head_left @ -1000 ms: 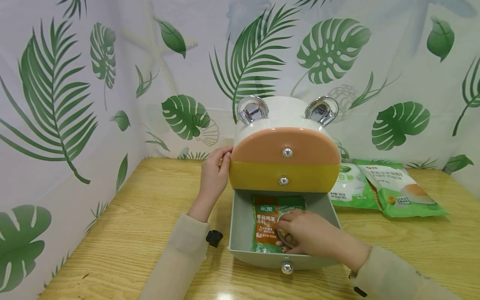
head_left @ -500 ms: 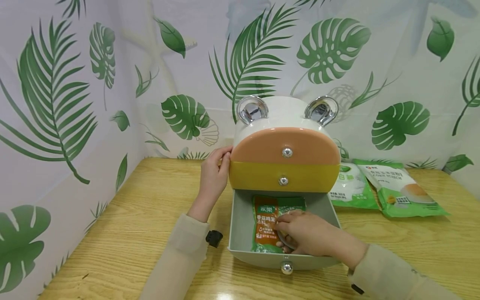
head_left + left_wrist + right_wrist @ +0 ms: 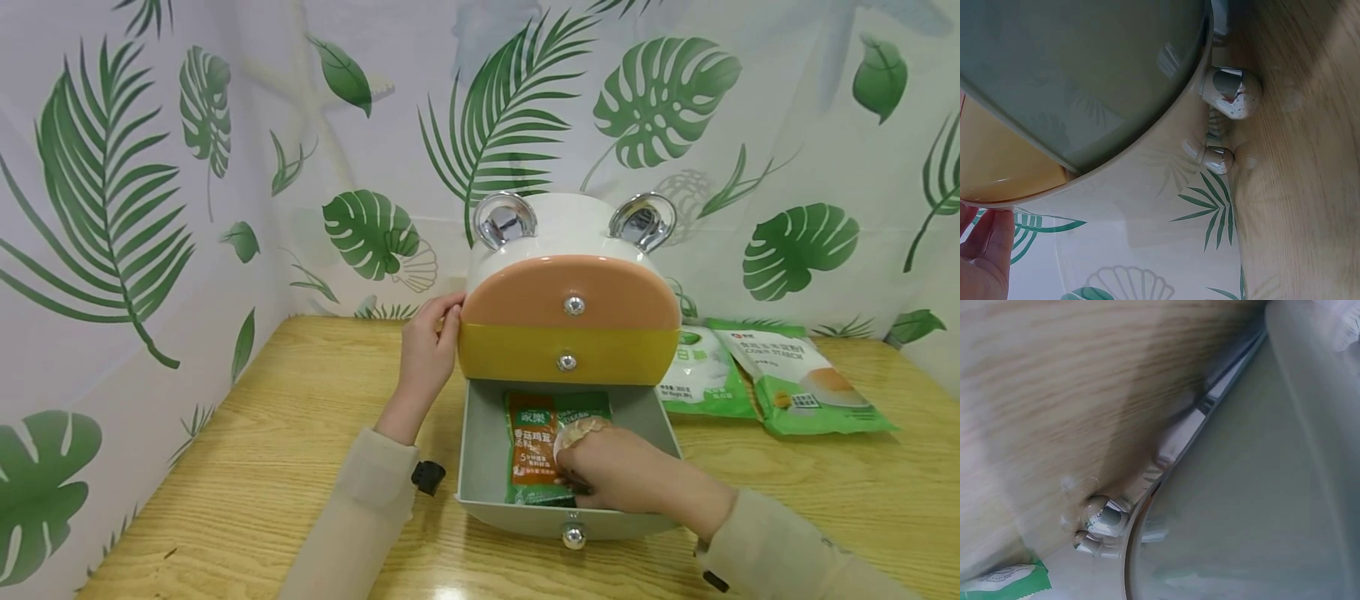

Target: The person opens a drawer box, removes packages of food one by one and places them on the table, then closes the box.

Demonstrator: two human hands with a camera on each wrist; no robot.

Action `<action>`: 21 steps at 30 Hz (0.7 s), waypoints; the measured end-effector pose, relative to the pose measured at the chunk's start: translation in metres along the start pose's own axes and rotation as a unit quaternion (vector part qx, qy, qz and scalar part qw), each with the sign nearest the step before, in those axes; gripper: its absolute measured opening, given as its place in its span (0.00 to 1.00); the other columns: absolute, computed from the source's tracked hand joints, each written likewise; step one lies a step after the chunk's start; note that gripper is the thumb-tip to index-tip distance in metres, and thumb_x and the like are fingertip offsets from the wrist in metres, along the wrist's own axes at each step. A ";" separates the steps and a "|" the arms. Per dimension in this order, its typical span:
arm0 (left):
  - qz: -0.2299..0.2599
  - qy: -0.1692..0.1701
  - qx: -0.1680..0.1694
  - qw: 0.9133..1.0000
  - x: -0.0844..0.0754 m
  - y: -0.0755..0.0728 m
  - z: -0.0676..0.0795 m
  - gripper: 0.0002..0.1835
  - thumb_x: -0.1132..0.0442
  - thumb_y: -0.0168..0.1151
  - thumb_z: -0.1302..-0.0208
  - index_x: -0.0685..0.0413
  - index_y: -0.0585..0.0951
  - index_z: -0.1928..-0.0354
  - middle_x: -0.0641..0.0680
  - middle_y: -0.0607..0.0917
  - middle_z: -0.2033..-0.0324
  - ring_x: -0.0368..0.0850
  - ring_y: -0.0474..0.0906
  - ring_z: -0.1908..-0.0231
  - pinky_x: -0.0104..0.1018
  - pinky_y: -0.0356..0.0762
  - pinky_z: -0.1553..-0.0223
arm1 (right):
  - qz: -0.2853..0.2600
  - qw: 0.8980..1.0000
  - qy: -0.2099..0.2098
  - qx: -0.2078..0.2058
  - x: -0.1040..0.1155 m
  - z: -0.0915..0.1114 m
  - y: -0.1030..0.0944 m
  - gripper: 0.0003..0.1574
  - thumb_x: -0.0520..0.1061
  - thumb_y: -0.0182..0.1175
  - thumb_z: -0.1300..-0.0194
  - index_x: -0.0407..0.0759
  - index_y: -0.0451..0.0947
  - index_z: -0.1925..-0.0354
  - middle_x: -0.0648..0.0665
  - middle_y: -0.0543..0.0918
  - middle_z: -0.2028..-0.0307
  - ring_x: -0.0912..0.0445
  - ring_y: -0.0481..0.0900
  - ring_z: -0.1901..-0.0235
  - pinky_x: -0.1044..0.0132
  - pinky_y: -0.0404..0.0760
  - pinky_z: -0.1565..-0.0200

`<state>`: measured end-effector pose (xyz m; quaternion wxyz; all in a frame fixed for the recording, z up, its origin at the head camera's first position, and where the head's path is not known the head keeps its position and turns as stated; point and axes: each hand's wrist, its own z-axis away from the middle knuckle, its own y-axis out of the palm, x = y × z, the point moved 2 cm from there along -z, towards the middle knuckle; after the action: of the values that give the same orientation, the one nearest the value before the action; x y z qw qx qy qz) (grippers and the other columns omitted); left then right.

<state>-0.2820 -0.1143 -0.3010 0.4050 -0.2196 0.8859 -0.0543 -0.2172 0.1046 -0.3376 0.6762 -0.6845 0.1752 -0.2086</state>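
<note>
A frog-shaped cabinet [image 3: 576, 221] stands on the table, its grey-green bottom drawer [image 3: 480, 450] pulled out. An orange and green soup packet [image 3: 532, 450] lies in that drawer, its Chinese print facing up and a food picture on its right half. My right hand [image 3: 622, 471] reaches into the drawer, its bent fingers gripping the right part of the packet; the fingertips are partly hidden. My left hand [image 3: 427, 354] touches the cabinet's left side with fairly straight fingers. In the left wrist view, fingers [image 3: 997, 240] rest along the cabinet's edge. The right hand cannot be seen in its wrist view.
Orange [image 3: 525, 292] and yellow drawers [image 3: 510, 354] with round knobs are closed above. To the right lie a corn starch bag [image 3: 802, 383] and another white and green bag [image 3: 701, 375]. Chrome feet [image 3: 1232, 94] lift the cabinet off the wooden table [image 3: 300, 467].
My right hand has shifted slightly within the drawer, uncovering more of the packet's food picture at the top. The packet's lower edge looks darker now. My left hand has stayed still.
</note>
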 end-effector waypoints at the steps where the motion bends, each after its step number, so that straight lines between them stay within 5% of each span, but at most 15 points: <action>1: 0.000 0.000 0.000 1.000 0.000 0.000 0.000 0.12 0.69 0.49 0.36 0.66 0.77 0.55 0.60 0.80 0.60 0.49 0.75 0.59 0.36 0.78 0.65 | -0.002 1.000 0.002 -0.006 0.000 0.000 -0.001 0.14 0.43 0.65 0.54 0.52 0.67 0.79 0.60 0.62 0.84 0.64 0.61 0.83 0.68 0.63 0.79; 7: -0.001 -0.005 0.003 1.000 0.000 0.000 0.000 0.12 0.69 0.49 0.36 0.66 0.77 0.55 0.59 0.79 0.59 0.49 0.75 0.59 0.36 0.77 0.64 | 0.008 0.998 0.001 -0.058 0.003 0.002 -0.006 0.11 0.36 0.58 0.60 0.50 0.71 0.76 0.59 0.68 0.81 0.63 0.66 0.79 0.68 0.67 0.80; 15: 0.001 -0.002 0.000 1.000 0.000 0.000 -0.001 0.12 0.69 0.49 0.36 0.66 0.77 0.55 0.59 0.80 0.60 0.49 0.75 0.59 0.36 0.78 0.65 | 0.069 0.987 0.014 -0.143 0.008 0.007 -0.014 0.14 0.35 0.62 0.58 0.49 0.67 0.77 0.57 0.63 0.83 0.63 0.61 0.85 0.69 0.62 0.85; 21: 0.002 -0.003 -0.002 1.000 0.000 0.000 -0.001 0.12 0.70 0.49 0.36 0.66 0.77 0.55 0.60 0.79 0.59 0.49 0.75 0.58 0.36 0.78 0.65 | 0.087 0.974 0.011 -0.210 0.007 0.010 -0.022 0.13 0.33 0.64 0.58 0.47 0.74 0.72 0.54 0.76 0.80 0.64 0.59 0.90 0.73 0.57 0.88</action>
<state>-0.2829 -0.1143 -0.3009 0.4077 -0.2186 0.8851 -0.0512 -0.2064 0.1102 -0.3156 0.5310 -0.7909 0.2814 -0.1153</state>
